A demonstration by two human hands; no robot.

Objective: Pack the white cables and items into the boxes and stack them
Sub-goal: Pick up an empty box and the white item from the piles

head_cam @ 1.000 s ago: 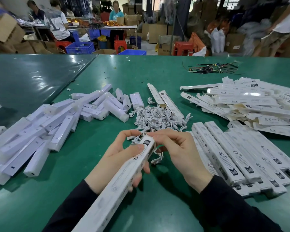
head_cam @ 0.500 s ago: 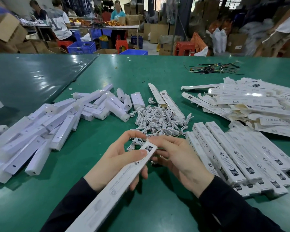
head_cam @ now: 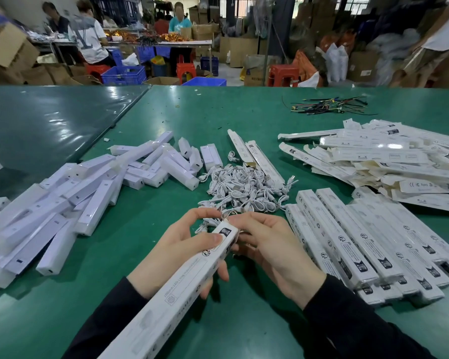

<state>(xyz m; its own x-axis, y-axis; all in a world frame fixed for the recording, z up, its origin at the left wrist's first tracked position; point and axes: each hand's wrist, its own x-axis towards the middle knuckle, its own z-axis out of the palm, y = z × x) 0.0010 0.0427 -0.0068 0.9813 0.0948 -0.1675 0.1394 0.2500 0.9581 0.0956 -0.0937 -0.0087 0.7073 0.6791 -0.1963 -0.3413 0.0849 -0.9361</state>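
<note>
The left hand (head_cam: 176,250) grips a long white cardboard box (head_cam: 182,288) near its far end, fingers curled round it, over the green desk (head_cam: 244,120). The right hand (head_cam: 272,252) has its fingers at the box's end flap. A heap of white cables (head_cam: 244,187) lies just beyond; packed boxes (head_cam: 368,244) lie at right.

Bare green table (head_cam: 244,320) lies open at six o'clock. White bars (head_cam: 62,203) crowd nine o'clock, the cable heap (head_cam: 244,187) blocks twelve, and packed boxes (head_cam: 360,244) wall three o'clock.
</note>
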